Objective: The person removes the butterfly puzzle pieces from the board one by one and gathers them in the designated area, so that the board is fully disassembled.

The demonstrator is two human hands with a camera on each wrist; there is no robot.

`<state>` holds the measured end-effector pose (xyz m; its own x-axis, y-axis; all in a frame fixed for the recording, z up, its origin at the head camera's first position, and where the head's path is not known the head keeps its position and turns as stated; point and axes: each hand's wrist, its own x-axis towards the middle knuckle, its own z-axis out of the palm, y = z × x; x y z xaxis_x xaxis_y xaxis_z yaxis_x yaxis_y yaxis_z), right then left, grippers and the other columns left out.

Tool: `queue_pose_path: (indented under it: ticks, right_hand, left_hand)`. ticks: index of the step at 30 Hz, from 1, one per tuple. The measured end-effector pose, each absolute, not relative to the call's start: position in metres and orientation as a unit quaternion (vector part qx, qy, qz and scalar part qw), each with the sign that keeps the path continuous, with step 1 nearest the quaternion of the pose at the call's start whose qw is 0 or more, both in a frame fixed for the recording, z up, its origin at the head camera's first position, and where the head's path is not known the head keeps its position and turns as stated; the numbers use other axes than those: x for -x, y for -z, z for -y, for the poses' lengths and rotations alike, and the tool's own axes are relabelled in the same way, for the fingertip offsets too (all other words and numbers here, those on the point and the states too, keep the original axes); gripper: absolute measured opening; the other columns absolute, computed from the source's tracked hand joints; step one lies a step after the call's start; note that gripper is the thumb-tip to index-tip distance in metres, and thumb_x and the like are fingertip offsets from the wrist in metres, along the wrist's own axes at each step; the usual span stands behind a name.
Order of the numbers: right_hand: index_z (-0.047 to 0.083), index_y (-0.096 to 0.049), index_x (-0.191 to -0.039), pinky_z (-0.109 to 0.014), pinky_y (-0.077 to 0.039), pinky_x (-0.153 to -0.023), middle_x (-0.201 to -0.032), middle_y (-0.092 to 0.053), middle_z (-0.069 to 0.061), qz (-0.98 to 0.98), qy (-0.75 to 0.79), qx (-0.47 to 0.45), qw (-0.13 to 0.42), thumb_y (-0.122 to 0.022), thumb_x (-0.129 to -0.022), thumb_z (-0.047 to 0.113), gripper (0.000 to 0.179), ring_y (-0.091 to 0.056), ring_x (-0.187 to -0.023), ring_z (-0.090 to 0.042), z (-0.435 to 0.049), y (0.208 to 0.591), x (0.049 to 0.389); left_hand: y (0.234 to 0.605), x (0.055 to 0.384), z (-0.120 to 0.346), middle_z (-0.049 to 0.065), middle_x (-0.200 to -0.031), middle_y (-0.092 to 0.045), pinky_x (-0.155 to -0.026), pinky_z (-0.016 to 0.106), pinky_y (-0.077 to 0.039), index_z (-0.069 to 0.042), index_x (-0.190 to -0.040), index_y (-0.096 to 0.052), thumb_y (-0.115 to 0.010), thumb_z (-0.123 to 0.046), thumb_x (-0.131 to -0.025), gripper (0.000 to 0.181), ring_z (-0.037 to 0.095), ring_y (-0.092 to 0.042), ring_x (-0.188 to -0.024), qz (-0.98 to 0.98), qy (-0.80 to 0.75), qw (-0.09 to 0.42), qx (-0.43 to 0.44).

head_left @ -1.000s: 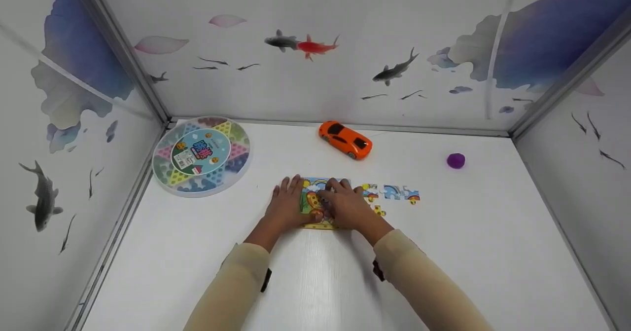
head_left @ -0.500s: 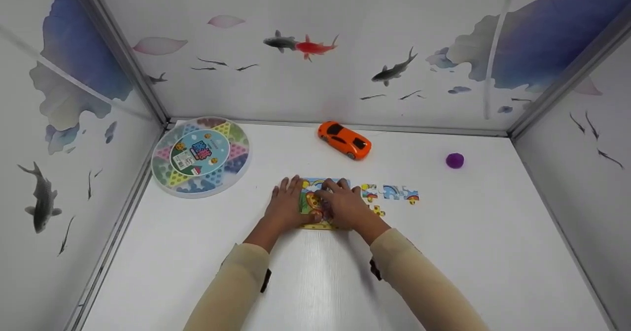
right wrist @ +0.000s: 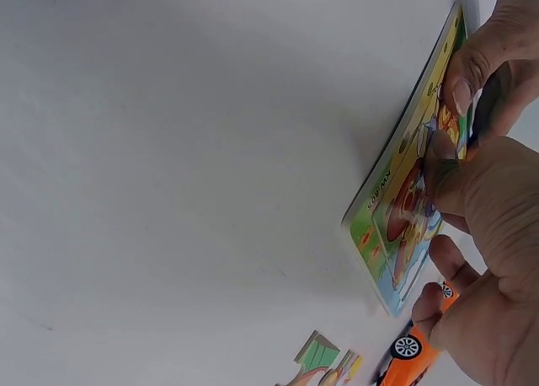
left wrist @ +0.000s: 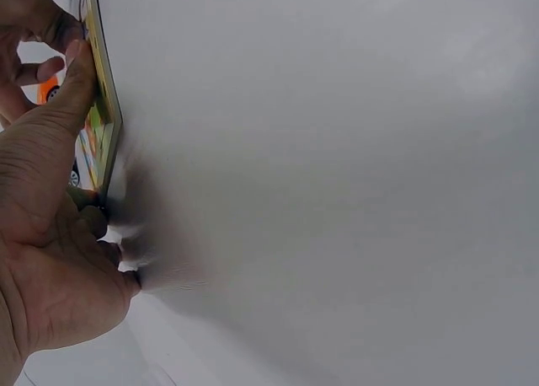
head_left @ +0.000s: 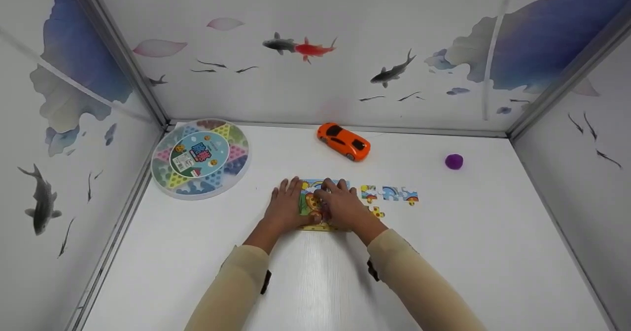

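Note:
A cartoon jigsaw puzzle board lies flat on the white table, partly covered by both hands. My left hand steadies its left side, fingers stretched out along the edge; the left thumb lies over the front border onto the picture. Over the middle of the board, my right hand has bent fingers and pinches a puzzle piece, mostly hidden beneath the fingertips. In the right wrist view, the right thumb presses down at the picture beside the left thumb. Several loose puzzle pieces lie just right of the board.
An orange toy car stands behind the board. Farther right sits a purple fuzzy ball. At the back left is a round Chinese checkers set in a clear case. Printed panels wall the table at the back and both sides.
My right hand and forearm have shifted slightly left over the board. The left hand and the loose pieces have stayed in place.

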<state>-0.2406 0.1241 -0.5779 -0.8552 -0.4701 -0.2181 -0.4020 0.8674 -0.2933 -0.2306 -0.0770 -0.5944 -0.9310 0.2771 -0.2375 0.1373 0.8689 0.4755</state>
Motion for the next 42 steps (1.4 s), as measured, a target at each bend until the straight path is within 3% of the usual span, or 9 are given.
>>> queue_pose_path:
  ticks: [7, 14, 23, 42]
  right_hand:
    - [0.027, -0.058, -0.159, -0.061, -0.048, -0.124, -0.161, -0.048, -0.006, -0.954, 0.132, 0.221, 0.151, -0.083, -0.101, 0.021, 0.063, -0.05, -0.142, -0.038, -0.1232, 0.5772, 0.2399]
    - [0.027, -0.059, -0.157, -0.061, -0.049, -0.123, -0.158, -0.05, -0.006, -0.955, 0.141, 0.228, 0.125, -0.084, -0.1, 0.025, 0.062, -0.052, -0.14, -0.036, -0.1248, 0.5808, 0.2394]
    - [0.022, -0.061, -0.152, -0.061, -0.052, -0.115, -0.15, -0.05, -0.007, -0.949, 0.16, 0.25, 0.107, -0.082, -0.1, 0.014, 0.057, -0.051, -0.134, -0.033, -0.1268, 0.583, 0.2386]
    - [0.022, -0.064, -0.154, -0.062, -0.044, -0.119, -0.158, -0.044, -0.006, -0.942, 0.164, 0.246, 0.162, -0.077, -0.105, 0.028, 0.05, -0.042, -0.141, -0.034, -0.1298, 0.575, 0.2403]
  left_hand:
    - [0.5923, 0.2298, 0.0759, 0.016, -0.185, -0.021, -0.141, 0.061, -0.015, -0.004, -0.176, -0.023, -0.085, -0.059, -0.092, 0.118, 0.041, -0.014, -0.173, -0.955, -0.232, 0.15, -0.107]
    - [0.5921, 0.2302, 0.0772, 0.017, -0.184, -0.024, -0.14, 0.062, -0.019, -0.002, -0.175, -0.024, -0.086, -0.058, -0.092, 0.118, 0.043, -0.017, -0.172, -0.957, -0.23, 0.136, -0.109]
    - [0.5965, 0.2325, 0.0779, 0.015, -0.185, -0.023, -0.14, 0.062, -0.017, -0.005, -0.176, -0.023, -0.085, -0.06, -0.092, 0.118, 0.041, -0.015, -0.173, -0.956, -0.232, 0.143, -0.109]
    - [0.5949, 0.2308, 0.0767, 0.016, -0.185, -0.021, -0.141, 0.06, -0.014, -0.004, -0.176, -0.022, -0.084, -0.06, -0.093, 0.118, 0.041, -0.013, -0.174, -0.954, -0.236, 0.15, -0.105]
